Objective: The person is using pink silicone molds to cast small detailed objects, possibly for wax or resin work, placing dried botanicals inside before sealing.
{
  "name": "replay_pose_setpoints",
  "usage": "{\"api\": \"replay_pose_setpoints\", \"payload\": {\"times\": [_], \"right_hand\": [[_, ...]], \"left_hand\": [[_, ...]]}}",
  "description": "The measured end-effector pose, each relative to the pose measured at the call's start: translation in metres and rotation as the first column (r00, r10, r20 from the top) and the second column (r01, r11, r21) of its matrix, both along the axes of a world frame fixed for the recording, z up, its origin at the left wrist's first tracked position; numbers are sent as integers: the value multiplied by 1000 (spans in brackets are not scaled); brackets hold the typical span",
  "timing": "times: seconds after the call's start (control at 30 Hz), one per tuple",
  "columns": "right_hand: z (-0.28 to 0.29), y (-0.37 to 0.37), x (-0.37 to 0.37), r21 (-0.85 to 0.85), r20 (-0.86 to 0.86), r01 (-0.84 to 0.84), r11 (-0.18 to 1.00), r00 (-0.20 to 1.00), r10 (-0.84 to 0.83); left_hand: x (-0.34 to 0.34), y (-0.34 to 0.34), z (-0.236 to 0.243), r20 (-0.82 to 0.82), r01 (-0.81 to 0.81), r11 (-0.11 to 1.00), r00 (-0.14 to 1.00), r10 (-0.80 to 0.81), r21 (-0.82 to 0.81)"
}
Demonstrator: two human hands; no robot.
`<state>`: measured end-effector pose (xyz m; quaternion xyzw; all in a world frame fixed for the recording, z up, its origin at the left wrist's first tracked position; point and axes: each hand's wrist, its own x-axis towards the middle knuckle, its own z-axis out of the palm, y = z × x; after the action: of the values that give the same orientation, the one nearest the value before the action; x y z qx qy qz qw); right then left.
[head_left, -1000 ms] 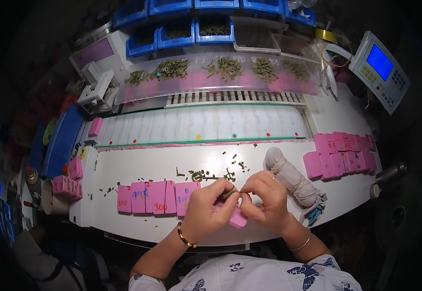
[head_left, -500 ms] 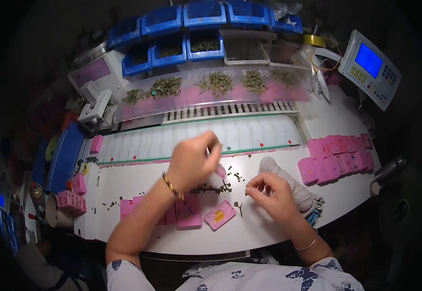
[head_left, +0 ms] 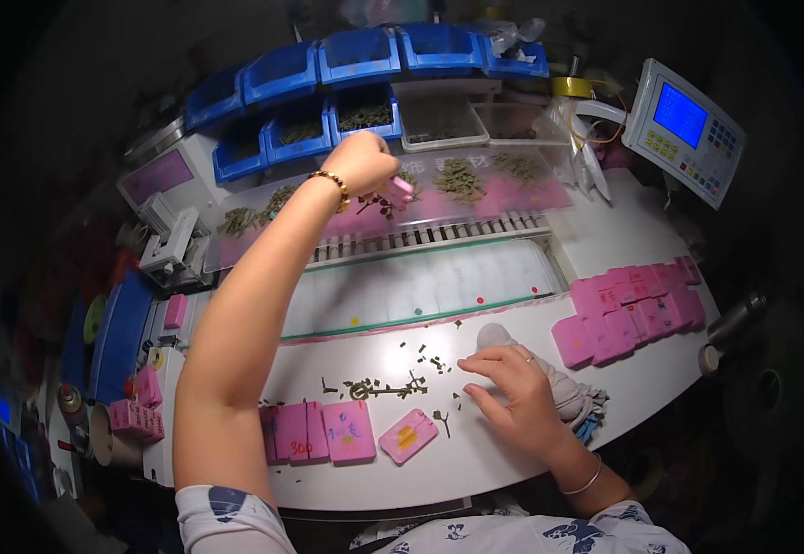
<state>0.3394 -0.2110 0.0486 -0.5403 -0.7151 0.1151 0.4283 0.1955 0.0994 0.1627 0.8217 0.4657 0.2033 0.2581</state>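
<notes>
Clock taken from the middle of the view. Left hand (head_left: 365, 164) is hovering between 11 and 12, over the long translucent tray (head_left: 504, 198); its forearm is spanning the surface (head_left: 236, 360) from 7. Its fingers are mostly hiding behind the back of the hand. A small pink piece (head_left: 399, 191) is showing just below them, but I cannot tell whether they are pinching it. Dark sprig-like bits (head_left: 379, 207) are showing beside that piece, toward its 8. Dull-green heaps (head_left: 459, 180) are lying along the tray, and blue bins (head_left: 359, 55) are standing beyond it, toward 11 and 12.

Right hand (head_left: 513, 402) is hanging between 4 and 5, thumb and forefinger parting, the other fingers loosely spreading, nothing showing between them. Behind it, at 4, a pale cloth-wrapped bundle (head_left: 573, 388) is resting. Loose green fragments (head_left: 388, 389) are lying around 6, toward the right hand's 9. A forked green sprig (head_left: 443, 422) is lying nearer to it, just beside a pink pad (head_left: 408, 436) bearing a yellow mark, at 6.

Marked pink blocks (head_left: 351, 431) are standing in a row at 7, the forearm partly covering them. More pink blocks (head_left: 617, 334) are clustering at 3. A keypad unit with a blue screen (head_left: 681, 115) is tilting at 2.
</notes>
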Motion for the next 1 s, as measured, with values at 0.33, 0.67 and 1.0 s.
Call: {"api": "replay_pose_setpoints", "payload": {"times": [0.33, 0.67, 1.0], "right_hand": [[1, -4, 6, 29, 100, 71, 997, 992, -73], [2, -17, 49, -159, 430, 118, 980, 902, -39], [8, -8, 50, -264, 479, 19, 964, 871, 114]], "left_hand": [[35, 18, -9, 462, 52, 954, 882, 95, -295], [-32, -81, -27, 830, 408, 726, 330, 449, -554], [-56, -202, -95, 731, 530, 508, 436, 525, -680]]}}
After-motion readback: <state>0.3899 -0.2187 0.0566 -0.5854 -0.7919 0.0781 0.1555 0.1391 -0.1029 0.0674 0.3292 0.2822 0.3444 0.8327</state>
